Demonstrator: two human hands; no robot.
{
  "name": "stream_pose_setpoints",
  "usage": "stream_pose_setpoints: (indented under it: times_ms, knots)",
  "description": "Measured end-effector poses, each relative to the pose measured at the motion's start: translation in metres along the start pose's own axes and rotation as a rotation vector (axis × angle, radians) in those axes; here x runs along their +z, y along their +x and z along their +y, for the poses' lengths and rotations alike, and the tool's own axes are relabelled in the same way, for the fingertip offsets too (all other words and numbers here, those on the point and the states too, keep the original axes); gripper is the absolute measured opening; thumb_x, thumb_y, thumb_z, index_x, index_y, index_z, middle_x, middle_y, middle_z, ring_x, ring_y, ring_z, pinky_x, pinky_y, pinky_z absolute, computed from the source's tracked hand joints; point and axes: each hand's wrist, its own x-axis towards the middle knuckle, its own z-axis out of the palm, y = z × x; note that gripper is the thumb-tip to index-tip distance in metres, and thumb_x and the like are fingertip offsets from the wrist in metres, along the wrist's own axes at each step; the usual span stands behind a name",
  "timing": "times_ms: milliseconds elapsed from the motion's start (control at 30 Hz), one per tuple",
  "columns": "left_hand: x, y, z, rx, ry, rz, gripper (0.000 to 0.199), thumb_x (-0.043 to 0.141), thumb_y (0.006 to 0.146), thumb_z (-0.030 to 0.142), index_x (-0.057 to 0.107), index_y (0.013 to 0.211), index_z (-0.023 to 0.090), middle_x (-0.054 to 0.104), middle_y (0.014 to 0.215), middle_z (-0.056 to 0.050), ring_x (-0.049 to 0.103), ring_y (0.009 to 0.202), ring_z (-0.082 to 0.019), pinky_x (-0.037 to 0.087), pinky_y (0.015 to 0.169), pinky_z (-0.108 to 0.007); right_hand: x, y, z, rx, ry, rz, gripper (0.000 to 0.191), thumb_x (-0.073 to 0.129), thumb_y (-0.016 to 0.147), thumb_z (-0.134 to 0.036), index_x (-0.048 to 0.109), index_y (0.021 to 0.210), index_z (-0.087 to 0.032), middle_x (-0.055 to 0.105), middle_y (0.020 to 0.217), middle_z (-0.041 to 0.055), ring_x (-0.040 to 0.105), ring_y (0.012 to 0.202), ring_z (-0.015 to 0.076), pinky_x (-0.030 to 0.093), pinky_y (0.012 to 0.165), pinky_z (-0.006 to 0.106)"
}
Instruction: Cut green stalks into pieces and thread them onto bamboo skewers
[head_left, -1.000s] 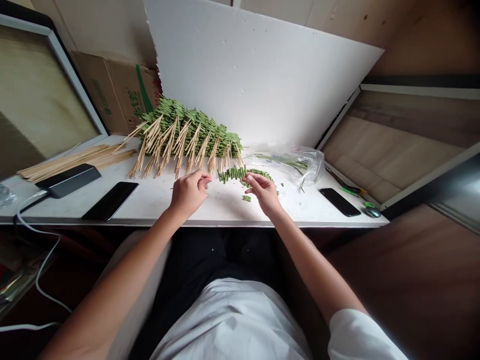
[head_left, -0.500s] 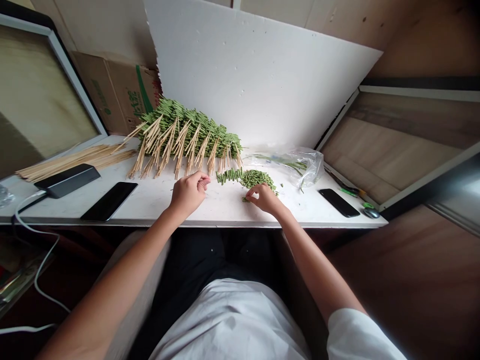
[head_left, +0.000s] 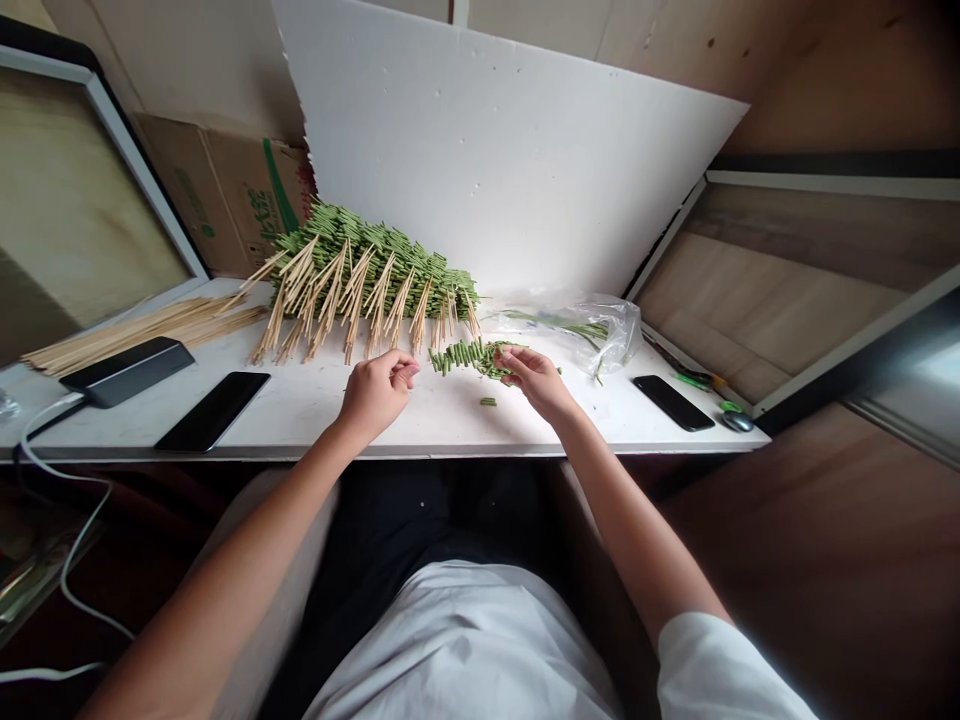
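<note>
My left hand [head_left: 377,392] is closed in a pinch above the white table. Just right of its fingertips runs a row of cut green bean pieces [head_left: 456,356], side by side as on a skewer; the stick itself barely shows. My right hand [head_left: 534,378] has thumb and fingers pinched together at the right end of this row, over the loose pile of cut bean pieces [head_left: 491,362], which it partly covers. Whatever sits between its fingertips is too small to make out. A few loose pieces [head_left: 488,402] lie on the table in front of the pile.
Behind my left hand is a big stack of filled bean skewers [head_left: 375,250], sticks toward me. Bare bamboo sticks [head_left: 142,325], a black box [head_left: 129,370] and a phone [head_left: 214,411] lie left. At right are a plastic bag [head_left: 619,330], another phone [head_left: 673,402] and scissors [head_left: 731,407].
My right hand has moved up and away from the loose pieces near the table's front, to the right end of the row. My left hand has hardly moved.
</note>
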Motion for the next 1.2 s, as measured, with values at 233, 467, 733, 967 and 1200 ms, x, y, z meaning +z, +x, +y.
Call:
stream_pose_setpoints:
  times_ms: [233,467,733,967,1200]
  knots:
    - [0.005,-0.002,-0.002,0.008,-0.07,-0.019,0.015,0.061,0.097,0.028,0.072,0.093,0.02,0.074,0.071,-0.003,0.072,0.066,-0.02,0.054,0.068,-0.031,0.007,-0.002,-0.007,0.032,0.308,0.019,0.045,0.099,0.069,-0.048,0.081,0.102,-0.023,0.082,0.101,0.0035,0.077,0.098,0.0183,0.063,0.081,0.026]
    - [0.004,-0.004,0.013,0.008,-0.166,-0.02,0.019,0.062,0.098,0.033,0.072,0.09,0.019,0.073,0.068,-0.004,0.072,0.063,-0.02,0.054,0.061,-0.029,0.011,-0.004,-0.006,-0.026,0.439,0.109,0.042,0.099,0.069,-0.046,0.08,0.101,-0.027,0.082,0.102,0.0016,0.077,0.114,0.022,0.066,0.093,0.028]
    - [0.004,-0.005,0.017,0.02,-0.187,-0.011,0.02,0.063,0.099,0.035,0.072,0.091,0.018,0.073,0.069,-0.005,0.071,0.062,-0.019,0.055,0.06,-0.029,0.022,-0.014,-0.025,-0.031,0.421,0.111,0.045,0.101,0.065,-0.042,0.078,0.101,-0.026,0.082,0.106,0.0043,0.075,0.121,0.0268,0.069,0.087,0.03]
    - [0.006,-0.005,0.014,0.031,-0.168,0.003,0.021,0.062,0.099,0.035,0.072,0.091,0.019,0.072,0.068,-0.004,0.071,0.062,-0.019,0.055,0.061,-0.029,0.025,-0.016,-0.023,-0.051,0.381,0.109,0.043,0.098,0.069,-0.048,0.08,0.102,-0.026,0.082,0.108,0.0046,0.076,0.12,0.0262,0.067,0.094,0.031]
    - [0.007,-0.006,0.013,0.027,-0.147,0.01,0.019,0.062,0.098,0.032,0.072,0.091,0.019,0.073,0.069,-0.004,0.072,0.062,-0.019,0.055,0.061,-0.029,0.028,-0.017,-0.028,-0.036,0.39,0.138,0.044,0.101,0.061,-0.043,0.081,0.097,-0.026,0.083,0.101,0.0033,0.079,0.111,0.0268,0.068,0.088,0.032]
